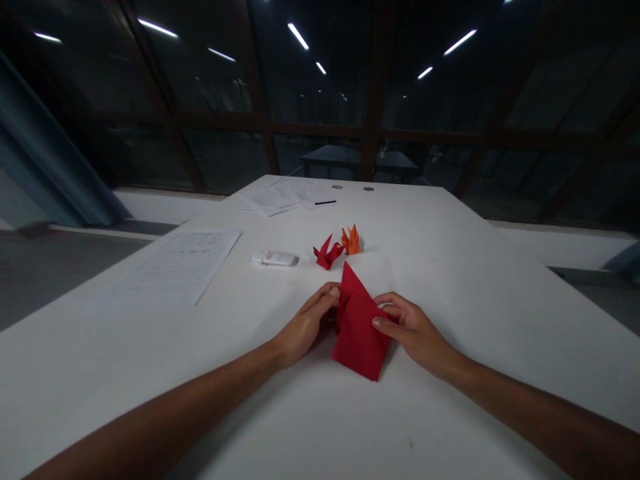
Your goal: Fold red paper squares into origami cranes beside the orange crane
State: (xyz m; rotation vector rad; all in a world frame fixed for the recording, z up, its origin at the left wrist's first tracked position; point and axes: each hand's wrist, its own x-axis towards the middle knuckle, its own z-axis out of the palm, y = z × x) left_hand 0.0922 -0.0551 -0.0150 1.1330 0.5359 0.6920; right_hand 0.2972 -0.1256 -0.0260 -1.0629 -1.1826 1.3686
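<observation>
Forearms, two, bare: the left forearm and the right forearm, reaching in from the lower corners over a white table.

Red paper, one piece, folded in layers: lies directly between the hands, in the near middle of the table. Long axis runs away from the person, the pointed tip at the far end leaning slightly left, the broad end towards the person. Neither hand is the nearer; both touch it.

Left hand: grasping the red paper by its left edge, thumb at the upper part, other fingers partly hidden beside and behind the fold.

Right hand: grasping the same sheet at its right edge, thumb flat on the face, fingers curled at the far side.

Folded birds, two, just beyond the paper tip: one red bird; one orange bird, close behind it and to the right.

Small white item, left of the birds, lying on its side: carries reddish and dark lettering, too small for me to read; no brand can be made out.

Single sheet, at the left: rows of writing, illegible from where I stand.

Loose papers, overlapping, at the far left: also marked with lines, wording unreadable. Black pen, at their right edge.
</observation>
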